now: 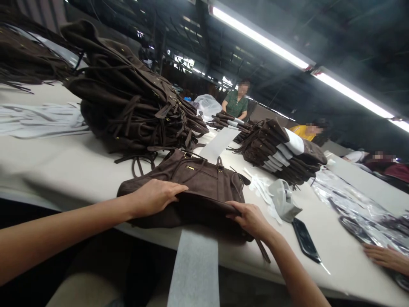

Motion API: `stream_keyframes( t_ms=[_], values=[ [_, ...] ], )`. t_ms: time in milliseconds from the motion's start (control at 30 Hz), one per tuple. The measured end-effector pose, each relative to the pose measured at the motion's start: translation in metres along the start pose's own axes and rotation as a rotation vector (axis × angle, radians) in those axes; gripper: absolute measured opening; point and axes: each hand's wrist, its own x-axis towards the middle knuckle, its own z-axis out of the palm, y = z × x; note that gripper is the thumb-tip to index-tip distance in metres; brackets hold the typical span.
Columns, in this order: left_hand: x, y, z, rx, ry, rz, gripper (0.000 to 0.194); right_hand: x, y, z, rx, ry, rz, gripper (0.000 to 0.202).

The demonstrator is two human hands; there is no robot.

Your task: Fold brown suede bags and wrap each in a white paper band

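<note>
A dark brown handbag (204,177) lies on the table's near edge, with a small gold zip and straps on its upper face. My left hand (156,196) is closed on the bag's near edge, left of its middle. Toward the right end, my right hand (247,217) pinches the same edge between thumb and fingers. Between the hands that edge is lifted a little and makes a dark fold. A long white strip (196,268) passes beneath the bag; one end hangs over the table edge and the other shows behind the bag.
A tall heap of brown bags (128,94) stands at back left, near white strips (41,119). Banded bags (281,149) are stacked at back right. A tape dispenser (284,200) and a dark phone-like object (306,239) lie to the right. Another person's hand (386,256) rests near plastic-wrapped items (361,209).
</note>
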Motion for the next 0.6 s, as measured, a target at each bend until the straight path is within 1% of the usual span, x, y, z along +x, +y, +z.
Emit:
stream_keyframes(
  t_ms=[133, 200, 233, 267, 300, 367, 400, 433, 467, 500, 533, 600],
  values=[
    [-0.008, -0.007, -0.002, 0.031, -0.048, -0.081, 0.048, 0.001, 0.015, 0.006, -0.009, 0.055, -0.094, 0.045],
    [-0.016, -0.012, 0.004, 0.072, -0.055, -0.081, 0.049, -0.003, 0.025, 0.013, -0.029, 0.079, -0.140, 0.049],
    [-0.022, -0.015, 0.010, 0.095, -0.042, -0.048, 0.049, -0.006, 0.030, 0.017, -0.041, 0.089, -0.158, 0.052],
    [-0.029, -0.018, 0.017, 0.119, -0.015, 0.013, 0.050, -0.010, 0.035, 0.022, -0.057, 0.101, -0.176, 0.057],
    [-0.036, -0.020, 0.026, 0.144, 0.042, 0.094, 0.052, -0.013, 0.040, 0.028, -0.081, 0.117, -0.192, 0.062],
    [-0.053, -0.022, 0.047, 0.199, 0.204, 0.259, 0.056, -0.021, 0.047, 0.042, -0.156, 0.158, -0.226, 0.069],
    [-0.061, -0.022, 0.057, 0.231, 0.275, 0.307, 0.057, -0.025, 0.049, 0.050, -0.204, 0.183, -0.240, 0.070],
    [-0.069, -0.022, 0.065, 0.263, 0.326, 0.325, 0.056, -0.029, 0.051, 0.058, -0.253, 0.208, -0.247, 0.069],
    [-0.075, -0.021, 0.072, 0.290, 0.353, 0.321, 0.057, -0.033, 0.051, 0.066, -0.298, 0.231, -0.244, 0.068],
    [-0.080, -0.019, 0.076, 0.312, 0.357, 0.310, 0.058, -0.037, 0.050, 0.073, -0.335, 0.249, -0.236, 0.067],
    [-0.084, -0.018, 0.078, 0.328, 0.343, 0.301, 0.059, -0.041, 0.049, 0.078, -0.360, 0.260, -0.223, 0.068],
    [-0.088, -0.014, 0.076, 0.349, 0.297, 0.303, 0.062, -0.047, 0.043, 0.082, -0.380, 0.268, -0.196, 0.073]
  ],
)
